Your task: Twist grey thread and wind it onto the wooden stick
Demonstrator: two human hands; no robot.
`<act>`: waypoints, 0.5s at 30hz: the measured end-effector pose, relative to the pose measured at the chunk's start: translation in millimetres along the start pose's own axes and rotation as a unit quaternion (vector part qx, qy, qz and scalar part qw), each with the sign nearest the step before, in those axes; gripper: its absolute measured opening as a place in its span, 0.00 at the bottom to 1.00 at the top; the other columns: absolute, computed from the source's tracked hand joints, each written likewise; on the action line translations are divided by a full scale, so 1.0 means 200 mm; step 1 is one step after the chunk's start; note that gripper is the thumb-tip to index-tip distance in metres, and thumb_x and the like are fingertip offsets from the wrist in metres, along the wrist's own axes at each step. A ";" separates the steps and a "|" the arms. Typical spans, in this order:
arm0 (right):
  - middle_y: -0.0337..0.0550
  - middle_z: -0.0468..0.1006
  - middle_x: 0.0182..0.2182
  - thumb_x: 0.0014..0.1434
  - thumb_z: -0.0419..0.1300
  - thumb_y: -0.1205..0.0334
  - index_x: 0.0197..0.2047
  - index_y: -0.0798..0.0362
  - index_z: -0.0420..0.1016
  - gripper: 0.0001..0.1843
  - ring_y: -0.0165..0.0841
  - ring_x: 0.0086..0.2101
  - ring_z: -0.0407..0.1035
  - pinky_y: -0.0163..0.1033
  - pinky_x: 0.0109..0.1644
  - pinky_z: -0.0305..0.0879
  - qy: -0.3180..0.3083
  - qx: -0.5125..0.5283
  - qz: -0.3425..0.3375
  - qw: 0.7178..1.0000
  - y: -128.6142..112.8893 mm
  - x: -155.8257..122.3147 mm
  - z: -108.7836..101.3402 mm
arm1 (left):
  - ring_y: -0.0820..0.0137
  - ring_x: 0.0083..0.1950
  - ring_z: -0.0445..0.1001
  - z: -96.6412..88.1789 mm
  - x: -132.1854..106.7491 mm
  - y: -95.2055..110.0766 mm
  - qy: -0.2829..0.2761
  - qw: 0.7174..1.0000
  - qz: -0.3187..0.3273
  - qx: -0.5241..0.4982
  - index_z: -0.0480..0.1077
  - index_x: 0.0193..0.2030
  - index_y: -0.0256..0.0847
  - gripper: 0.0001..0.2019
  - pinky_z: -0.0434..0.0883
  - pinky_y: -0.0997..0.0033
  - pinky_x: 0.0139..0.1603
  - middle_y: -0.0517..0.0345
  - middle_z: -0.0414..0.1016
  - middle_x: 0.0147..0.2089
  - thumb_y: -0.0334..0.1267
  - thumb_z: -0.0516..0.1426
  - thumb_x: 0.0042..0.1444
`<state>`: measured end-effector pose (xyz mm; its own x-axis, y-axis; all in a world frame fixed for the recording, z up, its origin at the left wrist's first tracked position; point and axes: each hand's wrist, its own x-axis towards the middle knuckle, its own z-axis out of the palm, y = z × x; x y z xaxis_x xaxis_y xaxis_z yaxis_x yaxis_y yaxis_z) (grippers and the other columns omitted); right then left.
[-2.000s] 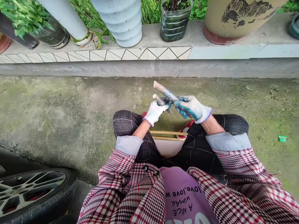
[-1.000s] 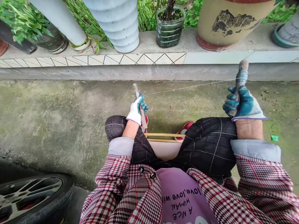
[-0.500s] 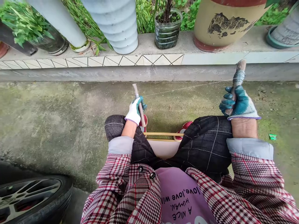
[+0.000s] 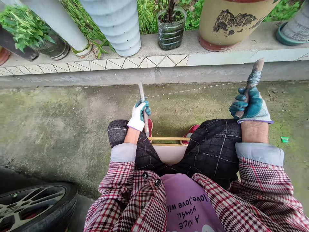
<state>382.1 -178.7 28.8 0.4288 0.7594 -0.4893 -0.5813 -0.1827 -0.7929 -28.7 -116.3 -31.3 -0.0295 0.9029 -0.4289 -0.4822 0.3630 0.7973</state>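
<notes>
I sit with both gloved hands raised over my knees. My left hand (image 4: 138,115) is closed round a short wooden stick (image 4: 143,103) held almost upright, with a little wire wound near its top. My right hand (image 4: 249,105), far out to the right, grips a second wooden stick (image 4: 252,80) that carries a thick coil of thin wire below its tip. A fine wire (image 4: 195,89) runs taut between the two sticks, above the concrete ground.
A tiled ledge (image 4: 154,61) runs across the back with a glazed pot (image 4: 231,22), a plastic-bottle planter (image 4: 171,29) and a ribbed grey pipe (image 4: 116,25). A car wheel (image 4: 33,204) sits at bottom left. A low stool (image 4: 169,141) shows between my knees.
Two seconds ago both sticks were together in front of me. My hands have since drawn apart, stretching the wire. In the last half second the right stick tilted slightly and both hands barely shifted.
</notes>
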 end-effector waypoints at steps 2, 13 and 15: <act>0.28 0.58 0.20 0.70 0.58 0.60 0.33 0.52 0.75 0.13 0.21 0.17 0.43 0.36 0.22 0.35 0.007 -0.001 -0.021 1.000 0.01 0.02 -0.02 | 0.80 0.22 0.68 0.00 -0.01 -0.01 0.032 0.997 0.067 0.039 0.73 0.41 0.42 0.18 0.67 0.76 0.25 0.69 0.74 0.28 0.32 0.70 0.41; 0.32 0.57 0.23 0.61 0.67 0.52 0.36 0.50 0.77 0.11 0.25 0.19 0.39 0.37 0.23 0.32 -0.053 -0.066 -0.074 0.994 0.09 0.08 -0.02 | 0.79 0.24 0.70 0.02 0.09 -0.01 0.131 0.977 0.164 -0.042 0.73 0.38 0.43 0.16 0.72 0.75 0.29 0.70 0.73 0.29 0.34 0.70 0.42; 0.32 0.57 0.23 0.60 0.68 0.51 0.37 0.49 0.77 0.12 0.25 0.19 0.40 0.37 0.22 0.33 -0.067 -0.075 -0.078 0.992 0.10 0.08 -0.01 | 0.79 0.27 0.72 0.04 0.10 0.03 0.168 0.965 0.195 -0.049 0.74 0.41 0.44 0.17 0.74 0.76 0.33 0.68 0.74 0.32 0.35 0.70 0.44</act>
<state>377.9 -172.4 4.4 0.4041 0.8600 -0.3116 -0.4010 -0.1396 -0.9054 -25.0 -95.3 -32.1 -0.4996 0.8351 -0.2304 -0.4577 -0.0287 0.8887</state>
